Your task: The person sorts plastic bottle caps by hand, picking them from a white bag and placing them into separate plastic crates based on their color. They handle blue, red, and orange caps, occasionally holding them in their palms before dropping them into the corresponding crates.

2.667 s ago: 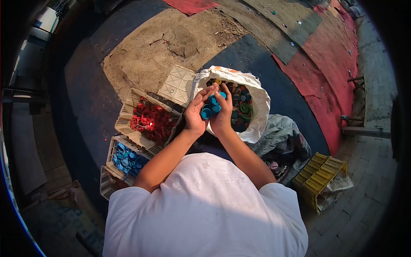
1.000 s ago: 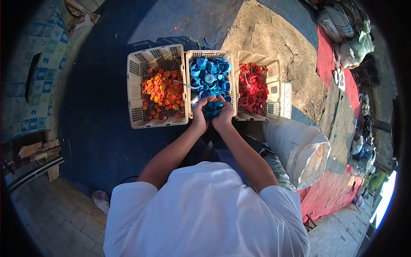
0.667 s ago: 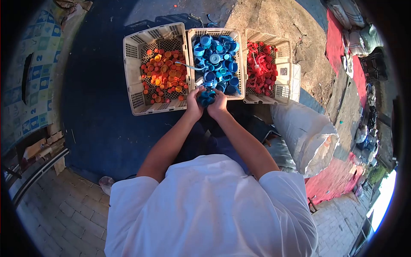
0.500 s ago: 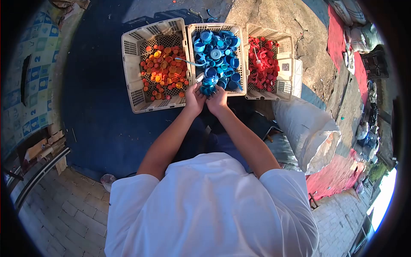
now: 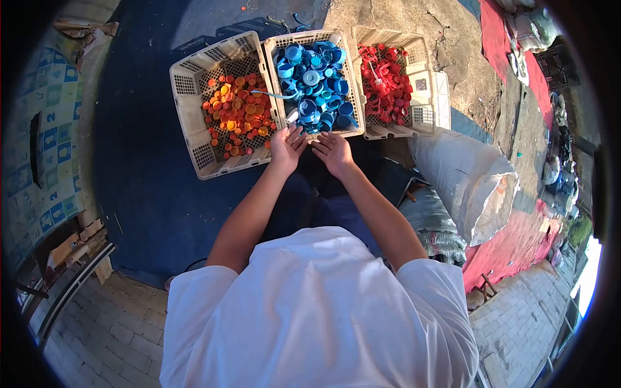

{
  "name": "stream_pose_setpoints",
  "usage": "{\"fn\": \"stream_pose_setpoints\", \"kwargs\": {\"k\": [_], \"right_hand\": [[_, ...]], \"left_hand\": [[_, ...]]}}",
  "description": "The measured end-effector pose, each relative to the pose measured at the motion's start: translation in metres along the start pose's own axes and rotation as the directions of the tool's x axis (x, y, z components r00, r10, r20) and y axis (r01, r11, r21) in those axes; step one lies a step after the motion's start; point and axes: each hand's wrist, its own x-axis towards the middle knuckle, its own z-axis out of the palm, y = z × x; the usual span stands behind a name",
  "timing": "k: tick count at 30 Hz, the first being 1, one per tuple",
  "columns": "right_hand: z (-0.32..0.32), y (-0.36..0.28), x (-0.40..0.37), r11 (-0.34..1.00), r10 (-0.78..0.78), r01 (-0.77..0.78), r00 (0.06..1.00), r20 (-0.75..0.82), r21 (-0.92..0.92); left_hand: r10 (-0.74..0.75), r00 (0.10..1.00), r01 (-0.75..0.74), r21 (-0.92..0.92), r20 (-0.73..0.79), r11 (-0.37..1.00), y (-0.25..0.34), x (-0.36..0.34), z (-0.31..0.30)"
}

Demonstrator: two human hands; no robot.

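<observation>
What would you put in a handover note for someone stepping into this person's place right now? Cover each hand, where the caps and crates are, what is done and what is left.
Left hand: open, no grip on anything, fingertips at the near rim of the middle crate.
Right hand: open, empty, at the same rim.
Things: orange caps in the left crate, blue caps in the middle crate, red caps in the right crate. White sack lies on the person's right.
Done: crated caps are sorted by colour.
Left: the sack's contents are hidden, so what remains is unclear.
</observation>
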Motion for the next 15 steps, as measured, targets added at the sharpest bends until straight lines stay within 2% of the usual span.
{"fn": "stream_pose_setpoints", "kwargs": {"k": [2, 3, 6, 8, 10, 15], "right_hand": [[-0.018, -0.016, -0.016, 1.0, -0.005, 0.005, 1.0, 0.02, -0.007], [-0.025, -0.023, -0.025, 0.999, -0.03, 0.031, 0.999, -0.032, 0.036], [-0.062, -0.04, -0.051, 0.987, -0.156, 0.158, 0.985, -0.078, 0.021], [-0.086, -0.051, -0.076, 0.969, -0.22, 0.231, 0.969, -0.115, 0.092], [-0.104, -0.064, -0.105, 0.942, -0.285, 0.309, 0.943, -0.172, 0.131], [-0.151, -0.078, -0.174, 0.782, -0.459, 0.551, 0.825, -0.329, 0.291]], "left_hand": [[0.011, 0.999, -0.013, 0.041, 0.032, 0.999, -0.001, 0.001, 0.008], [-0.013, 1.0, 0.012, 0.051, 0.02, 0.999, 0.0, -0.005, 0.02], [-0.044, 0.998, 0.037, 0.181, 0.034, 0.983, -0.009, -0.01, 0.047], [-0.106, 0.989, 0.083, 0.205, 0.104, 0.975, -0.023, -0.002, 0.061], [-0.145, 0.983, 0.118, 0.218, 0.109, 0.969, -0.045, 0.007, 0.074], [-0.319, 0.901, 0.183, 0.408, 0.295, 0.894, -0.101, -0.007, 0.129]]}}
